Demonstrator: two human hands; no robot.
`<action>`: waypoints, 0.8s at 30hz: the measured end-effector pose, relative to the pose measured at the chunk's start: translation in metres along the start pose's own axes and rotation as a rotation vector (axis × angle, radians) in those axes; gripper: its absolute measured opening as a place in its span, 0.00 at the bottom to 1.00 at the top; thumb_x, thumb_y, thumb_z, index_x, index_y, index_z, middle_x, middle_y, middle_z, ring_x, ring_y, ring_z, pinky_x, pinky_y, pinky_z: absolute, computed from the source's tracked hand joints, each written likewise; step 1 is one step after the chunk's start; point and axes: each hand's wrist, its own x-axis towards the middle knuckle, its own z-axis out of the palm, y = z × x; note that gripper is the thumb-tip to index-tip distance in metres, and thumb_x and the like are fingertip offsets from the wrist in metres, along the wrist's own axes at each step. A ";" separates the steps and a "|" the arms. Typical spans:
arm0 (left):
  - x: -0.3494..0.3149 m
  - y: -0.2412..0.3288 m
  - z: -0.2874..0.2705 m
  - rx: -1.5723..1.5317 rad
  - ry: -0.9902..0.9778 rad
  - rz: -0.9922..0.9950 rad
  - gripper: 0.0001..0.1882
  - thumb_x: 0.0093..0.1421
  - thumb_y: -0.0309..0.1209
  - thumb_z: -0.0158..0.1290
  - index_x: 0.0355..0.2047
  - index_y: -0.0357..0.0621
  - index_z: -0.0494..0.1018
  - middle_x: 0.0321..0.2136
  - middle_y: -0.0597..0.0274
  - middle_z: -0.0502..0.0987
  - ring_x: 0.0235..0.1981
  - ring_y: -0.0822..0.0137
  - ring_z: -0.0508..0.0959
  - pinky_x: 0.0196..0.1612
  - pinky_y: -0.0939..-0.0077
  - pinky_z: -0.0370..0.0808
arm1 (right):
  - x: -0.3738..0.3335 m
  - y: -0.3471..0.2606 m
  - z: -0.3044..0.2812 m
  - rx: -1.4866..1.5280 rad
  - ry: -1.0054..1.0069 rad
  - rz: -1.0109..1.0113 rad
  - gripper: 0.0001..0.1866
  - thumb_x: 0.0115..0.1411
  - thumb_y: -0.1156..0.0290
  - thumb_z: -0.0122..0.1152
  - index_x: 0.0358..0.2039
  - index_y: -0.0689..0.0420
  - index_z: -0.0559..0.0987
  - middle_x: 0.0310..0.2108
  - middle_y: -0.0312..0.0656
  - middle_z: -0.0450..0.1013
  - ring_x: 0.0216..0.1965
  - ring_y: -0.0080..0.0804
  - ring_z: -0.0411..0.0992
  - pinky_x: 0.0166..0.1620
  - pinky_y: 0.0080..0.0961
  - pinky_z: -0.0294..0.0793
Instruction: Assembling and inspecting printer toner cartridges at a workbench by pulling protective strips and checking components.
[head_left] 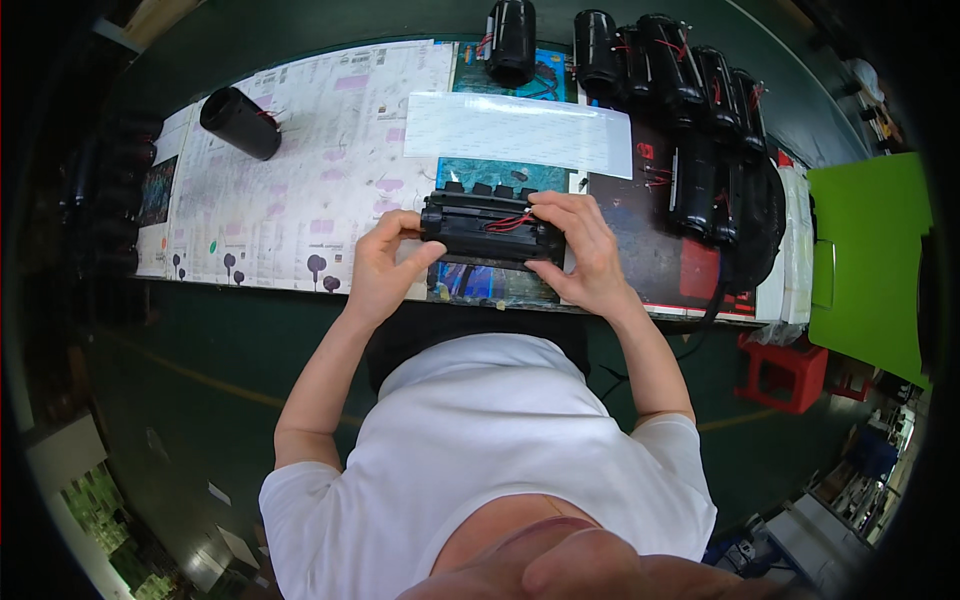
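In front of me a black cylindrical plastic housing (465, 242) lies on its side across the table, its long recessed side facing up. Thin red wires (508, 223) come out of the recess near its right half. My left hand (385, 268) grips the left end, thumb at the near side and fingers at the far side. Around the right end, my right hand (588, 250) is closed, its index finger by the wires and its thumb low on the near edge. Just beyond the housing is a row of small black tabs (485, 190); whether they belong to it I cannot tell.
A glossy white sheet (520, 132) lies beyond my hands. One black cylinder (240, 123) with red wires rests at the left. Several similar cylinders (668, 65) stand at the far right, beside a black cable (722, 285). Right of the table are a green panel (870, 260) and a red stool (785, 372).
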 end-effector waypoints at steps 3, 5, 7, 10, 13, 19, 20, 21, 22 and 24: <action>0.010 -0.002 -0.015 -0.090 0.096 0.095 0.07 0.64 0.23 0.65 0.41 0.35 0.79 0.40 0.64 0.79 0.46 0.69 0.79 0.51 0.74 0.77 | -0.001 0.001 -0.007 0.035 -0.048 0.035 0.39 0.44 0.76 0.82 0.59 0.59 0.77 0.61 0.47 0.76 0.57 0.52 0.75 0.57 0.43 0.79; 0.022 -0.011 -0.030 -0.070 0.254 -0.060 0.05 0.68 0.24 0.61 0.42 0.36 0.80 0.40 0.64 0.80 0.42 0.69 0.80 0.49 0.74 0.78 | 0.000 0.005 -0.018 0.274 -0.133 0.159 0.39 0.52 0.73 0.79 0.65 0.58 0.75 0.60 0.47 0.77 0.59 0.45 0.77 0.58 0.40 0.79; 0.045 0.000 -0.032 0.172 0.267 0.024 0.05 0.68 0.25 0.60 0.42 0.36 0.80 0.38 0.62 0.81 0.39 0.70 0.80 0.46 0.73 0.79 | 0.008 0.018 -0.032 0.324 -0.080 0.275 0.30 0.58 0.74 0.73 0.63 0.57 0.77 0.57 0.47 0.78 0.52 0.41 0.82 0.51 0.37 0.83; 0.096 0.040 -0.007 0.369 -0.160 0.108 0.09 0.68 0.29 0.61 0.44 0.36 0.80 0.35 0.57 0.82 0.38 0.67 0.82 0.45 0.69 0.80 | 0.033 0.058 -0.045 0.091 0.072 0.495 0.20 0.60 0.75 0.70 0.54 0.58 0.82 0.52 0.50 0.79 0.47 0.45 0.83 0.48 0.36 0.84; 0.155 0.065 0.051 0.611 -0.599 0.023 0.18 0.66 0.37 0.63 0.52 0.38 0.79 0.38 0.50 0.85 0.39 0.57 0.85 0.48 0.63 0.81 | 0.055 0.116 -0.042 -0.248 0.107 0.436 0.18 0.61 0.75 0.67 0.53 0.58 0.83 0.49 0.53 0.78 0.46 0.51 0.82 0.48 0.43 0.83; 0.201 0.037 0.114 1.047 -0.742 0.351 0.34 0.66 0.47 0.64 0.68 0.50 0.67 0.34 0.42 0.84 0.37 0.44 0.85 0.44 0.50 0.80 | 0.066 0.137 -0.027 -0.508 0.036 0.446 0.12 0.62 0.73 0.65 0.47 0.56 0.87 0.47 0.53 0.78 0.44 0.57 0.82 0.49 0.50 0.83; 0.202 0.041 0.119 1.083 -0.751 0.273 0.36 0.65 0.50 0.64 0.69 0.51 0.67 0.38 0.41 0.85 0.42 0.43 0.85 0.48 0.50 0.80 | 0.066 0.137 -0.027 -0.507 0.041 0.434 0.11 0.63 0.73 0.64 0.46 0.56 0.87 0.46 0.52 0.78 0.43 0.56 0.82 0.48 0.50 0.83; 0.201 0.047 0.123 1.118 -0.762 0.193 0.39 0.64 0.52 0.64 0.70 0.52 0.66 0.41 0.40 0.85 0.47 0.41 0.85 0.51 0.49 0.81 | 0.065 0.137 -0.028 -0.505 0.046 0.425 0.11 0.64 0.73 0.63 0.45 0.56 0.87 0.45 0.51 0.78 0.42 0.56 0.83 0.47 0.49 0.84; 0.201 0.047 0.126 1.118 -0.768 0.195 0.39 0.64 0.52 0.64 0.70 0.52 0.66 0.41 0.40 0.85 0.47 0.41 0.85 0.51 0.49 0.81 | 0.066 0.137 -0.028 -0.506 0.048 0.431 0.11 0.64 0.73 0.63 0.45 0.56 0.87 0.45 0.51 0.78 0.42 0.56 0.83 0.47 0.49 0.84; 0.202 0.046 0.130 1.144 -0.736 0.212 0.40 0.63 0.56 0.64 0.70 0.56 0.65 0.40 0.40 0.85 0.46 0.41 0.85 0.51 0.49 0.81 | 0.069 0.136 -0.026 -0.594 0.027 0.394 0.10 0.61 0.73 0.65 0.43 0.57 0.86 0.44 0.48 0.79 0.41 0.52 0.82 0.44 0.48 0.84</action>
